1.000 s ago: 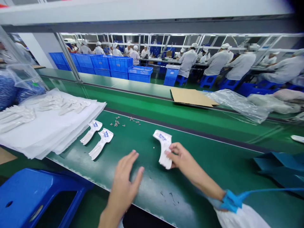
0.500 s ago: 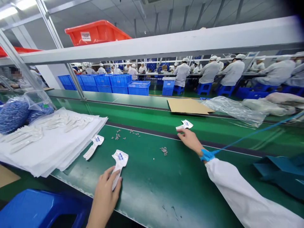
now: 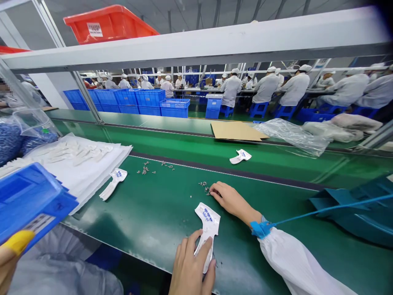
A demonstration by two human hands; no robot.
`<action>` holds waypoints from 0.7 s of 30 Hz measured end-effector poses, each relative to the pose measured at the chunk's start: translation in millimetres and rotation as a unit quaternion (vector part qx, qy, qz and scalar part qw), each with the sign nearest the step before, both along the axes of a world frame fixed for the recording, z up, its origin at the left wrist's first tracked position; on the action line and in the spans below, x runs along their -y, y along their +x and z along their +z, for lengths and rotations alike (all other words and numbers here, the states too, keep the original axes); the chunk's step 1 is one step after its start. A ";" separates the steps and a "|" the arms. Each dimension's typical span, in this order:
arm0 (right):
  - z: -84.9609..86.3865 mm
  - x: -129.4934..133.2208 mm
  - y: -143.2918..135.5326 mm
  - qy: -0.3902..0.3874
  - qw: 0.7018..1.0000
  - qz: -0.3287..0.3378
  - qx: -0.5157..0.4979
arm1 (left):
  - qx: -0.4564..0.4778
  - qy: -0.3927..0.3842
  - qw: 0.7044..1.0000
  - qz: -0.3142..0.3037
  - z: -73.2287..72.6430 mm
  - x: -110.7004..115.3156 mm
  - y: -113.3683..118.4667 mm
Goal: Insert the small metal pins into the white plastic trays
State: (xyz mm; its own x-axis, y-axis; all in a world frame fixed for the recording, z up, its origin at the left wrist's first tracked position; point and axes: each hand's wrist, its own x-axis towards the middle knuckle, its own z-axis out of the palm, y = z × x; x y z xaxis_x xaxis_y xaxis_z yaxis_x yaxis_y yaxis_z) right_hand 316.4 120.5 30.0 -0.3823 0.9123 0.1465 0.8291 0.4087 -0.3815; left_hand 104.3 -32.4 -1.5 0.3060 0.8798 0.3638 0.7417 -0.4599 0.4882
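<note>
My left hand [image 3: 192, 264] grips a white plastic handle shell [image 3: 209, 219] with blue marks on its wide end, low over the green work surface. The fingers of my right hand [image 3: 233, 201], a blue wrist strap above it, are pinched together at a small pile of tiny metal screws [image 3: 202, 184]. Whatever lies between those fingertips is hidden. On the green belt beyond rests another white shell [image 3: 241, 156]. A third handle shell [image 3: 114, 183] lies to the left, near more scattered screws [image 3: 145, 169].
At the lower left, a person's hand with a yellow fingertip cover [image 3: 18, 242] holds a blue bin [image 3: 33, 200]. White sheets [image 3: 123, 152] carry several shells. Cardboard [image 3: 236, 131] and clear plastic [image 3: 294, 135] lie beyond the belt. A teal bin [image 3: 353, 213] stands right.
My right hand has left the shell on the belt and come down to the screws. My left hand has moved right with its shell. The blue bin and another person have appeared at left.
</note>
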 end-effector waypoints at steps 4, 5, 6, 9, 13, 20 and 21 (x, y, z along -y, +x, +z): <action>-3.4 8.2 3.9 0.008 1.000 0.011 -0.027 | 0.019 -0.006 1.000 -0.016 1.3 -3.2 -3.1; -3.6 9.3 3.4 0.006 0.999 0.019 -0.029 | 0.021 -0.010 1.000 -0.019 1.3 -3.4 -3.1; -3.8 10.0 2.7 0.002 0.999 0.025 -0.029 | 0.022 -0.013 0.999 -0.021 1.1 -3.3 -2.8; -4.3 9.8 2.1 -0.005 0.999 0.021 -0.033 | 0.030 -0.020 0.999 -0.029 1.3 -2.0 -2.4; -5.6 9.7 6.9 -0.006 0.996 -0.003 -0.085 | 0.074 -0.058 0.995 -0.038 11.8 -10.2 -6.6; -3.9 13.7 10.9 -0.039 0.990 -0.022 -0.132 | 0.107 -0.085 0.990 -0.030 32.6 -59.7 -9.0; -4.1 14.0 11.0 -0.035 0.991 -0.026 -0.127 | 0.105 -0.083 0.991 -0.028 31.9 -63.9 -8.3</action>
